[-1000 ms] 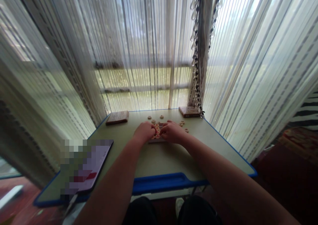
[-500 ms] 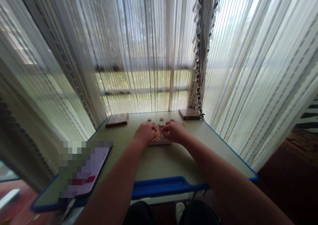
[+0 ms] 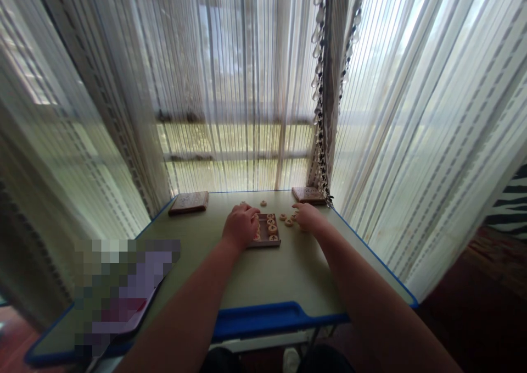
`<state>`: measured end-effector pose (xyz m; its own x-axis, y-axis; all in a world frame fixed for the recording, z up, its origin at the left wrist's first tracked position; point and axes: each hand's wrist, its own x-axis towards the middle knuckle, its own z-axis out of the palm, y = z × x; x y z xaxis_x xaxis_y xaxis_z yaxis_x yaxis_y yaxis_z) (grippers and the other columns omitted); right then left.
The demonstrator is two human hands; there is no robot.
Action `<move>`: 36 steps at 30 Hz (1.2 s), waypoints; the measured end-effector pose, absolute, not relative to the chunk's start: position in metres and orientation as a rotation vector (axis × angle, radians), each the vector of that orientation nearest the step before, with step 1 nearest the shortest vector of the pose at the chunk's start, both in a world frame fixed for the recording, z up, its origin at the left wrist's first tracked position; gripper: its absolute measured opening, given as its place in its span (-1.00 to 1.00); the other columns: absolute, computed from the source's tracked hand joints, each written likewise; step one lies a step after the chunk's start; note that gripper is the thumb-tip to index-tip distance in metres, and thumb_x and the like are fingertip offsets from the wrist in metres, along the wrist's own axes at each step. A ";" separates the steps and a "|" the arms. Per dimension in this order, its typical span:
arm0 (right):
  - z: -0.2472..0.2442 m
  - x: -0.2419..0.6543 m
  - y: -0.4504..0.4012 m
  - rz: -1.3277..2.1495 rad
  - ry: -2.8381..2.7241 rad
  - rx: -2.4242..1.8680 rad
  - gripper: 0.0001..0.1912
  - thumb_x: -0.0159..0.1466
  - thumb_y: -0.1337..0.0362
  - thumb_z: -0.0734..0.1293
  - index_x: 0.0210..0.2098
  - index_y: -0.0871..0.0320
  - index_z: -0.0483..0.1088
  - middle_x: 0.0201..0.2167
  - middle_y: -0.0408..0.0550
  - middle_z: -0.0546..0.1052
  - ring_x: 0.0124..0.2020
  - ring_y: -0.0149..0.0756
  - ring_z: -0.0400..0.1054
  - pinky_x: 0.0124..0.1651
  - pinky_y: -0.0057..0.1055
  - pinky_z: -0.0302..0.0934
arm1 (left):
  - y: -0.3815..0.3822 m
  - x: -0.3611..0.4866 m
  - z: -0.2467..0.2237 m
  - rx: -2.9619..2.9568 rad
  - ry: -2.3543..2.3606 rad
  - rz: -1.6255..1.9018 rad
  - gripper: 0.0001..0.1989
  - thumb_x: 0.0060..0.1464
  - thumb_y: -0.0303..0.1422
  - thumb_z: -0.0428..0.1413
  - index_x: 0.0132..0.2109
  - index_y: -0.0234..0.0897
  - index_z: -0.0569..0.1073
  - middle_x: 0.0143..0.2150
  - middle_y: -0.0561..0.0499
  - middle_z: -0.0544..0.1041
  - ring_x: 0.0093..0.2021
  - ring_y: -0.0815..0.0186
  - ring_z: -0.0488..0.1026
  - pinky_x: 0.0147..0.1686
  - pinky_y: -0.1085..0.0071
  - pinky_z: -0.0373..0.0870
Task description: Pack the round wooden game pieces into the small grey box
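A shallow wooden box of xiangqi pieces sits on the table in front of me. Bent over its left side, my left hand has its fingers on the box edge and partly covers red-marked pieces. Dark-marked pieces line the right side of the box, with a bare strip between the two columns. To the right of the box, my right hand hovers over or touches loose round pieces, its forefinger stretched out. Its other fingers are mostly hidden.
One loose piece lies beyond the box. A flat wooden case rests at the table's far left, another at the far right. A pixelated purple object is at the left. Curtains hang behind the blue-edged table.
My right hand has moved from inside the box to the loose pieces on the right, uncovering the dark-marked column. My left hand stays at the box. The view has shifted slightly.
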<state>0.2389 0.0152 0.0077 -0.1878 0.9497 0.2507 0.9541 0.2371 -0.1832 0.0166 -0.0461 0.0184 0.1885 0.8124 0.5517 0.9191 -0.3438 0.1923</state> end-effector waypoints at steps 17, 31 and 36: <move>0.019 0.229 0.010 0.049 -2.003 -1.956 -0.65 0.07 0.34 0.23 -0.14 0.07 0.42 -0.16 0.04 0.47 -0.13 -0.12 0.34 -0.14 -0.28 0.18 | -0.046 0.027 0.016 -2.301 -1.525 -0.911 -0.76 0.01 -0.38 -0.04 -0.23 -0.25 0.48 -0.30 -0.06 0.42 -0.19 0.24 0.29 -0.14 0.32 0.24; 0.030 0.223 -0.007 0.131 -2.189 -2.186 -0.66 0.08 0.26 0.25 -0.18 0.28 0.44 -0.18 0.24 0.46 -0.21 -0.07 0.36 -0.26 -0.31 0.22 | -0.047 0.027 0.018 -2.249 -1.535 -0.912 -0.76 0.02 -0.36 -0.05 -0.26 -0.26 0.49 -0.31 -0.06 0.43 -0.19 0.23 0.29 -0.12 0.30 0.24; 0.025 0.218 -0.003 0.100 -2.241 -2.057 -0.63 0.07 0.20 0.27 -0.18 0.28 0.42 -0.21 0.20 0.47 -0.20 -0.15 0.35 -0.21 -0.41 0.19 | -0.047 0.027 0.018 -2.259 -1.529 -0.914 -0.77 0.01 -0.37 -0.05 -0.28 -0.25 0.50 -0.32 -0.05 0.44 -0.22 0.23 0.30 -0.16 0.31 0.25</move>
